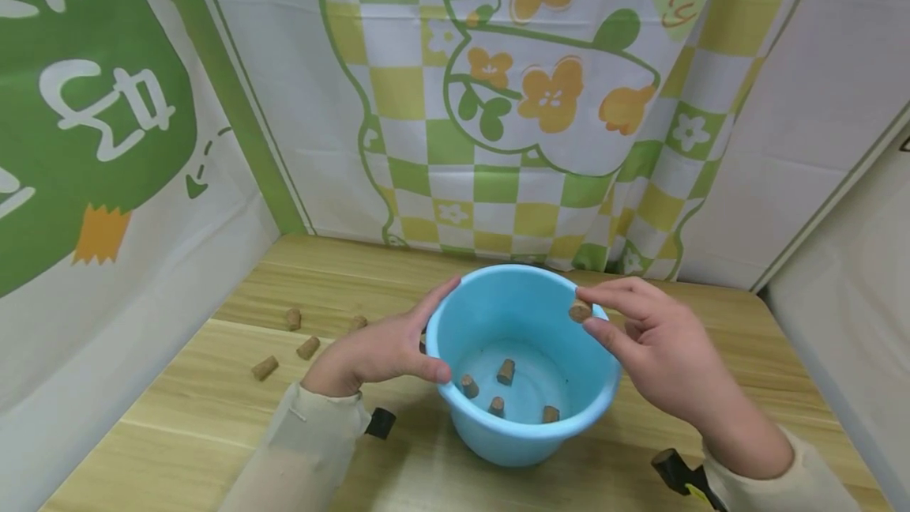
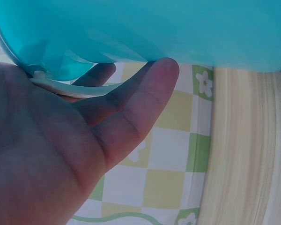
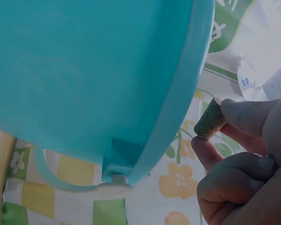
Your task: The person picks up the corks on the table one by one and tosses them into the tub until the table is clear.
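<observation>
A light blue bucket stands in front of me, with several small corks on its floor. My left hand holds the bucket's left side, its thumb at the near rim and its fingers reaching along the outer wall. In the left wrist view, the bucket's handle passes behind the thumb side of that hand. Between thumb and fingertips, my right hand pinches one cork, which overlaps the bucket's right rim from above. The right wrist view shows this same cork just outside the rim.
Several more corks lie on the wooden table left of the bucket, one partly behind my left hand. A checked, flower-printed cloth hangs along the back edge. Cloth-covered walls close off both sides.
</observation>
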Demonstrator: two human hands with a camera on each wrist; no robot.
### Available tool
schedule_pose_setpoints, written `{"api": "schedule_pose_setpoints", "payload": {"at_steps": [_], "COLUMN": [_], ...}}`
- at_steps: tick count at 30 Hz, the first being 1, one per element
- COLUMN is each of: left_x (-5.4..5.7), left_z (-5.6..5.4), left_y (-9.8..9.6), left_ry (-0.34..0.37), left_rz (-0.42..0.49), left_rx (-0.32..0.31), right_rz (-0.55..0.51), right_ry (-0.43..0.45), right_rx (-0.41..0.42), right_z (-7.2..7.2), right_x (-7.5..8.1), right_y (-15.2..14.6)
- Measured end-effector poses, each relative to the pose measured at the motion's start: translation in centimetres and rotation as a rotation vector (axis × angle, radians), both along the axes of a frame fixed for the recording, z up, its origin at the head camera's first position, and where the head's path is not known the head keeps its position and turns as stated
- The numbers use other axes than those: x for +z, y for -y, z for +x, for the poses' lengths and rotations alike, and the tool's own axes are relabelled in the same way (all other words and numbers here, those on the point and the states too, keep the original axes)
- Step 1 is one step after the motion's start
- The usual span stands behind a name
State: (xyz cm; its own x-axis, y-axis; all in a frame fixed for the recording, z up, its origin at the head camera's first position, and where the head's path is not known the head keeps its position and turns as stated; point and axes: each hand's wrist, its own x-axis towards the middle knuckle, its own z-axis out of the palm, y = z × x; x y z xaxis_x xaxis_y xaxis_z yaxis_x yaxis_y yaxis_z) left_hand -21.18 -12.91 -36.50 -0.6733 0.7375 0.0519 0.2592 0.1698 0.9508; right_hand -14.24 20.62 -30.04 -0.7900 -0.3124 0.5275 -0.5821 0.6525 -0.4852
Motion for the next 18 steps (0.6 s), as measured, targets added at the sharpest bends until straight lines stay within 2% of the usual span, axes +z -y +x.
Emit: {"api": "schedule_pose_setpoints", "payload": {"at_steps": [7,18], "left_x": [0.02,-0.12], "left_z": [0.00,-0.18], "left_y": [-0.04,-0.18], "left_ry": [0.003,-0.004], "left_rz": [-0.003,0.037], "left_rx": [0.000,-0.038], "right_rz": [0.055,0.074], "right_ry": [0.091,0.077], "right_rx": [-0.023,-0.058], "right_z": [0.02,-0.08], "right_x": [-0.01,-0.26], "right_y": [0.06,-0.69]}}
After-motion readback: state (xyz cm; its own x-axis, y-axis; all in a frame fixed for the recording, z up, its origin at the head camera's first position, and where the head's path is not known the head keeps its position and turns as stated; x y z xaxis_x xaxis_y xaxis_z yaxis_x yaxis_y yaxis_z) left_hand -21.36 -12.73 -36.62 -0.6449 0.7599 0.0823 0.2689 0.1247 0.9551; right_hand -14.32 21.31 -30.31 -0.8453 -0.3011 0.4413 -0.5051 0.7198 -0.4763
